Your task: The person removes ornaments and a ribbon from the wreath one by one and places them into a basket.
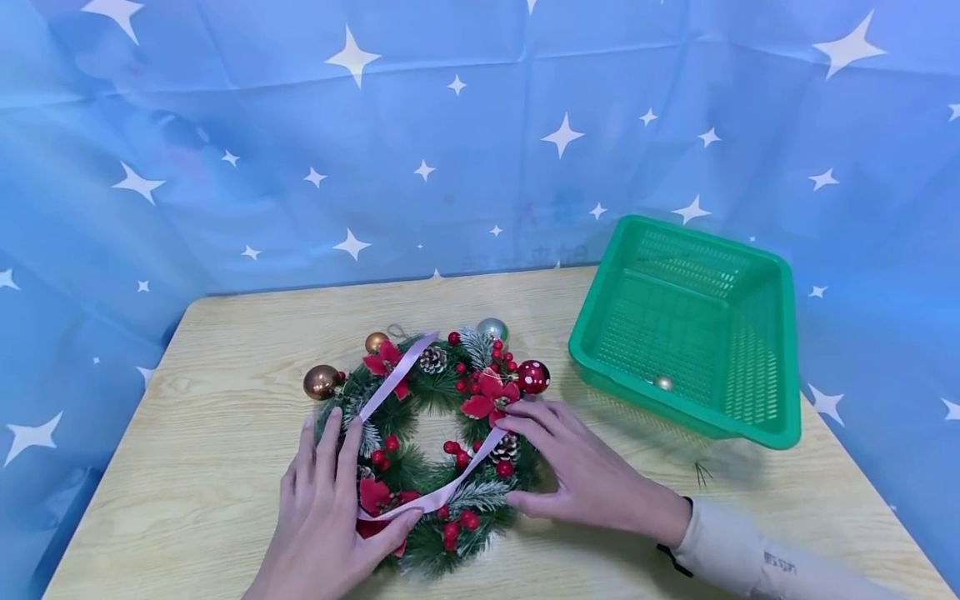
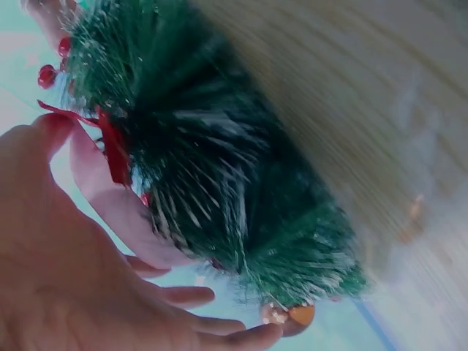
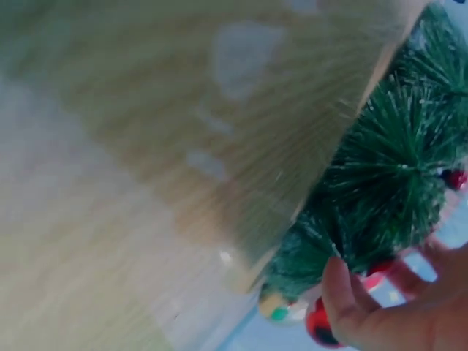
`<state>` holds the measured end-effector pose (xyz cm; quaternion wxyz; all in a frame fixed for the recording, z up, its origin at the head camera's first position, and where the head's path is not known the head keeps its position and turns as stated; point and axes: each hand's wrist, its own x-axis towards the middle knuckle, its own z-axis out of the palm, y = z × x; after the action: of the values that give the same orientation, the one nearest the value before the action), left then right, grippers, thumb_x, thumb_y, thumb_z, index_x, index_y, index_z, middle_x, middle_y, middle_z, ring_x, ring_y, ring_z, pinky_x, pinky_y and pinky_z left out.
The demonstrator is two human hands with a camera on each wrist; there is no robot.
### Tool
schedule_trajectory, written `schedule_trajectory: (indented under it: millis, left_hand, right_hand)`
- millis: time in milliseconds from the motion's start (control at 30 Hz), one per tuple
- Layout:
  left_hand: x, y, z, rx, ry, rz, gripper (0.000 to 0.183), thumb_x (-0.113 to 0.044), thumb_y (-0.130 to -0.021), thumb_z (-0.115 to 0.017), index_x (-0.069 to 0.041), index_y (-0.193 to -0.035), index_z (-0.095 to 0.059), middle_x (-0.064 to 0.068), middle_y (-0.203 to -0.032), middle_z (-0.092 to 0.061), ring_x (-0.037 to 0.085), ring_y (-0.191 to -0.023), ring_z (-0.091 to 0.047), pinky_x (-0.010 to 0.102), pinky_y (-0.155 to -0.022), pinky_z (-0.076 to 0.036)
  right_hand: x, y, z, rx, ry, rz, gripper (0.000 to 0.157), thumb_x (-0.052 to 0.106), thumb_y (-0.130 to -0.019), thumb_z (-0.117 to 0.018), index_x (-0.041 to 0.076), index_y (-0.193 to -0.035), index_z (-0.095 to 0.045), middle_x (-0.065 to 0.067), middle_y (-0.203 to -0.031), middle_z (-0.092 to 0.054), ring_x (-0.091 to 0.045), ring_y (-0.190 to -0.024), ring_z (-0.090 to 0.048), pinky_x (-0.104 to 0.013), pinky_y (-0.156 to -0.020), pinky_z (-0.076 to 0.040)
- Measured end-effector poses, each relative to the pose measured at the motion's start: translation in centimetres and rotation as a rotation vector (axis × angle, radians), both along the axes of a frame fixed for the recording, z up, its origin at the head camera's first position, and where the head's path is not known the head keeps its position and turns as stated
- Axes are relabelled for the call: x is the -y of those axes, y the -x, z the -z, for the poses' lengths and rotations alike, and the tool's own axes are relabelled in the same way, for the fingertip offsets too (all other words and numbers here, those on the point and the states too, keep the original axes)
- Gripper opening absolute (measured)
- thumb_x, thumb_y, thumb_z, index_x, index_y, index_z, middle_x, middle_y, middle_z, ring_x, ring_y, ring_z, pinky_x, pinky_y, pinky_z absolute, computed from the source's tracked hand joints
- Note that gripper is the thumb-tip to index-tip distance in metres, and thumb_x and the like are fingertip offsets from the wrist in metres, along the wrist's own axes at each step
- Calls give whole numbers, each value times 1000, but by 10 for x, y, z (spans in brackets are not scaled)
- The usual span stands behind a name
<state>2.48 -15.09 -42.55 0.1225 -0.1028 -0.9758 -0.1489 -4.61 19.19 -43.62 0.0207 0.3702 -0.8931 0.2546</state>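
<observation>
Wreath (image 1: 407, 463) sits on table (image 1: 187, 467), near side; left hand (image 1: 318, 504) spread wide over its left, right hand (image 1: 572, 468) fingers-to-thumb wide on its right; ribbon (image 1: 438, 498) looks loose, could slip if either lifts.

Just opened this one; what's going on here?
A person is handling a decorated wreath lying on the table, with the left hand on its left side and the right hand on its right. A pale lilac ribbon lies over the wreath, passing under the left hand and reaching the right. A green basket with a small bauble inside stands to the right.
</observation>
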Motion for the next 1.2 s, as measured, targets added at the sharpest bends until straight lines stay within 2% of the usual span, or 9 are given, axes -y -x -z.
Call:
schedule_trajectory:
  millis: [200,367,533,733,900,1067,1200]
  left_hand:
    - [-5,2,-5,107,-25,-29,127,-85,-85,-71,-5,-172,-24,24,-175,-24,59,-157,-19,83,-99,-41]
    - [-9,3,-5,164,-58,-15,128,-86,-85,-69,-4,-172,-24,23,-176,-20,60,-156,-20,84,-100,-39]
    - [-9,4,-3,158,-48,18,130,-87,-83,-71,-3,-171,-25,23,-177,-17,61,-155,-20,84,-101,-40]
    - [-3,3,0,137,-5,69,130,-84,-83,-75,-1,-170,-25,25,-176,-16,61,-154,-24,83,-99,-43]
    - [1,7,2,117,10,126,129,-82,-84,-76,-3,-172,-23,23,-178,-15,60,-152,-28,82,-99,-44]
    - [6,12,2,115,2,189,127,-81,-88,-73,-3,-173,-21,21,-179,-12,60,-153,-28,82,-102,-42]
    - [11,17,1,102,2,241,125,-79,-90,-71,-2,-173,-19,21,-179,-11,60,-153,-27,81,-99,-45]
  right_hand:
    - [7,-11,-2,-27,-23,65,86,74,-95,-70,25,-163,-51,1,-163,-47,-25,-143,-46,-56,-108,-51]
    - [9,-17,-2,-47,-34,89,86,73,-95,-71,24,-163,-51,0,-163,-47,-26,-143,-47,-57,-110,-49]
    - [8,-18,-4,-63,-37,88,87,73,-96,-70,23,-164,-50,-1,-164,-47,-28,-145,-47,-59,-111,-47]
    - [4,-15,-8,-119,-15,78,81,68,-97,-71,21,-161,-53,0,-162,-50,-26,-143,-52,-57,-108,-51]
    - [0,-6,-11,-176,34,50,80,65,-96,-73,16,-156,-57,-3,-159,-53,-27,-142,-52,-60,-113,-46]
    - [-2,6,-15,-221,68,-8,84,66,-94,-75,14,-157,-56,-6,-164,-50,-30,-147,-46,-63,-113,-42]
    - [-2,17,-17,-197,48,-46,90,71,-94,-72,16,-162,-51,-7,-172,-39,-35,-158,-32,-71,-115,-31]
